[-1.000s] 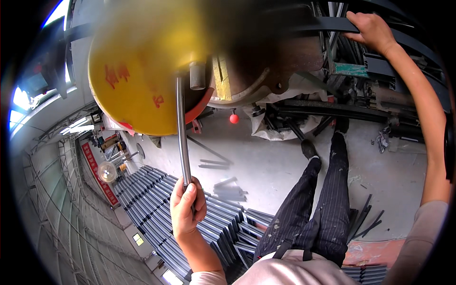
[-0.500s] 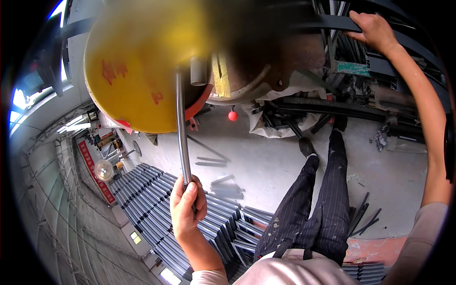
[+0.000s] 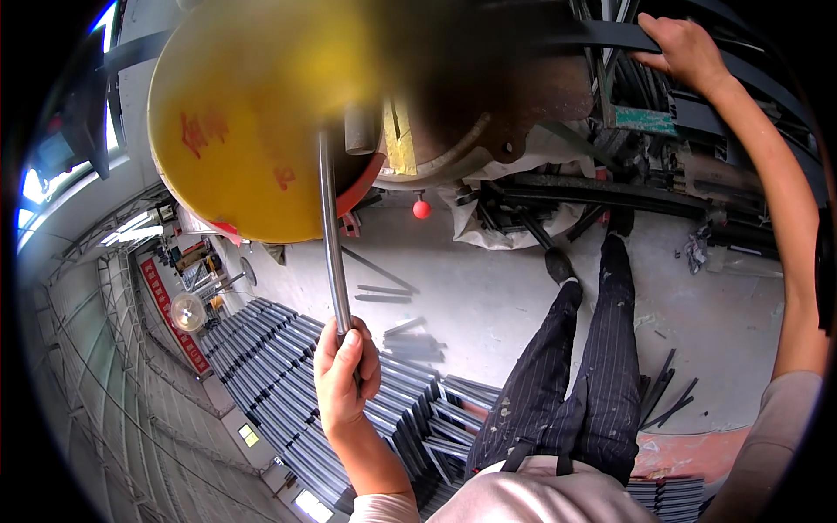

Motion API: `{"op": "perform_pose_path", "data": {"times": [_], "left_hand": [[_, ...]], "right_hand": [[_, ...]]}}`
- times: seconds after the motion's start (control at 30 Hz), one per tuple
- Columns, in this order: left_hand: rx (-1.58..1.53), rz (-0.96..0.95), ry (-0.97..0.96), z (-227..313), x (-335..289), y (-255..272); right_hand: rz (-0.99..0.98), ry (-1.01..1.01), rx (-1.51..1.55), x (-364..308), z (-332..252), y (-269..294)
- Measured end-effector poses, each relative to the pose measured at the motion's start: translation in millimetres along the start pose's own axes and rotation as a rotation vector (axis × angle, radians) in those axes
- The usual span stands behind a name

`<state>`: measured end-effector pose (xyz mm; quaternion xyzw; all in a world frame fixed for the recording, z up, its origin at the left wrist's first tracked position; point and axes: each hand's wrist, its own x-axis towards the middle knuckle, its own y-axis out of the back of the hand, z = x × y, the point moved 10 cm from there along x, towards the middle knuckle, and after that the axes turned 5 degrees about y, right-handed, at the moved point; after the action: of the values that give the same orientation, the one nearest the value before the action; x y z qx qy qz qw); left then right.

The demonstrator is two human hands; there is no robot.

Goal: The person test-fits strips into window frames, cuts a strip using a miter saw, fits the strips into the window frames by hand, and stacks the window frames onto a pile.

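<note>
My left hand [image 3: 346, 370] is wrapped round the lower end of a shiny metal lever [image 3: 331, 235], thumb along its front. The lever runs up to a large round yellow guard [image 3: 235, 166] with red hand-painted marks; its top is lost in blur. At the upper right, my right hand [image 3: 687, 54] grips a long dark metal bar [image 3: 602, 36], thumb above and fingers below. Toward the middle the bar passes behind a dark blur. A strip of yellow tape [image 3: 400, 144] hangs beside the lever, near a red ball knob [image 3: 422, 209].
Stacked grey metal tubes [image 3: 270, 366] lie at the lower left. Loose offcuts [image 3: 411, 349] and thin dark bars [image 3: 670, 392] are on the floor. A white sack [image 3: 488, 231] with dark scraps sits below the machine, and a metal rack [image 3: 641, 120] stands at the right.
The view has shifted slightly, so the yellow guard sits a little further left. Both hands keep their holds, and the lever shows hardly any movement.
</note>
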<state>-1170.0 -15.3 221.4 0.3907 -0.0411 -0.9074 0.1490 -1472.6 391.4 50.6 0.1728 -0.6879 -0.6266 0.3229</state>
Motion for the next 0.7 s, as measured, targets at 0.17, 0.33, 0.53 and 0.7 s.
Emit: {"op": "perform_pose_path", "data": {"times": [0.17,0.33,0.53,0.7], "left_hand": [[-0.014,0.002,-0.001,-4,2,0],[-0.005,0.008,-0.006,-6,2,0],[-0.01,0.007,0.005,-5,3,-1],[-0.001,0.015,0.003,-4,2,0]], "right_hand": [[0.012,-0.014,-0.017,0,0,0],[0.053,-0.004,-0.026,3,-8,14],[-0.166,-0.083,-0.115,5,-7,9],[-0.15,-0.078,-0.111,7,-10,14]]}}
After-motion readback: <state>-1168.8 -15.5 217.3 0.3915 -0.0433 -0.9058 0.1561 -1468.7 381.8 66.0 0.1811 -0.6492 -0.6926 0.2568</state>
